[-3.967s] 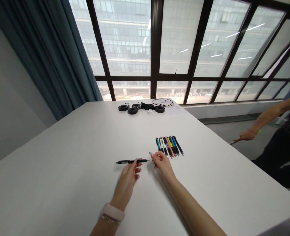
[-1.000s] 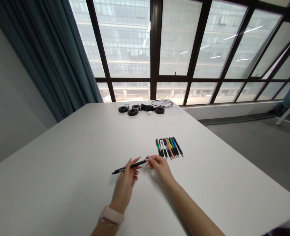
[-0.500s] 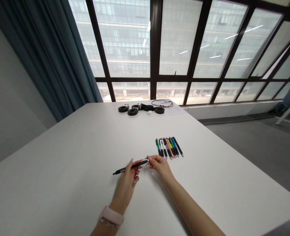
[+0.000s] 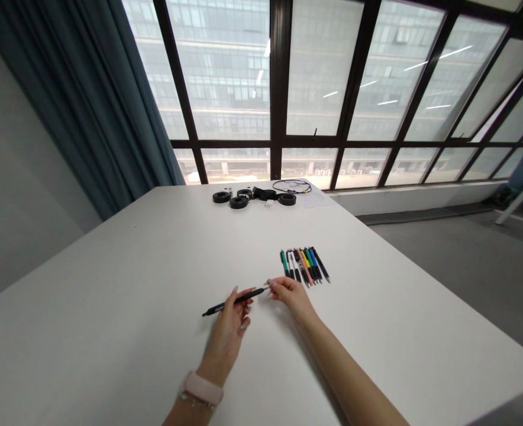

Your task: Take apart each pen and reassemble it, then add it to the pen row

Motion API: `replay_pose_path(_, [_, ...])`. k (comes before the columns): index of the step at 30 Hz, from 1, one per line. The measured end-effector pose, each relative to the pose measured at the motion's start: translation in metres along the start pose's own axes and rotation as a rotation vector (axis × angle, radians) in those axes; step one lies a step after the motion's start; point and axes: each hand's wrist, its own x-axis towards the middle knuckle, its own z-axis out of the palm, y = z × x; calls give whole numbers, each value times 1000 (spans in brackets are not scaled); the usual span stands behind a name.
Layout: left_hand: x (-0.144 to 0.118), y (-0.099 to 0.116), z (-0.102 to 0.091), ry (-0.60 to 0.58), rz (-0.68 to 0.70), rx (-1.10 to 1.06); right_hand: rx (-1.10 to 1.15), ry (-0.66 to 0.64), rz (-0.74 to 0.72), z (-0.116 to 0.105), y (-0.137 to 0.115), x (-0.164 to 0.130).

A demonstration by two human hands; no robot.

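My left hand point(image 4: 228, 328) pinches a black pen point(image 4: 220, 306) near its right end and holds it just above the white table point(image 4: 110, 296), the pen slanting down to the left. My right hand point(image 4: 291, 295) pinches the small tip piece at the pen's right end. A row of several pens point(image 4: 304, 265) in green, white, pink, yellow, blue and black lies side by side just beyond my right hand. A pale watch strap sits on my left wrist.
Black tape rolls point(image 4: 239, 202) and a coiled cable point(image 4: 291, 186) lie at the table's far edge by the window. A blue curtain point(image 4: 88, 106) hangs at the left. The table's right edge drops to grey floor point(image 4: 465, 260).
The pen has tilted from level to slanting down to the left. The person at the right, seen four seconds ago, has left the view. Both hands keep their grip.
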Motion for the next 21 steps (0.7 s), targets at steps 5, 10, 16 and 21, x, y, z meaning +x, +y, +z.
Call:
replay_pose_path(5, [-1, -1, 0, -14, -6, -24, -158, 25, -181, 0, -1, -1])
replay_pose_path(10, [-3, 0, 1, -7, 7, -23, -229, 33, -221, -1, 0, -3])
replay_pose_path(16, [-2, 0, 2, -8, 32, 11, -253, 9, -221, 0, 2, -4])
replay_pose_path(21, [-3, 0, 3, -15, 44, 33, -228, -10, -181, 3, 4, -4])
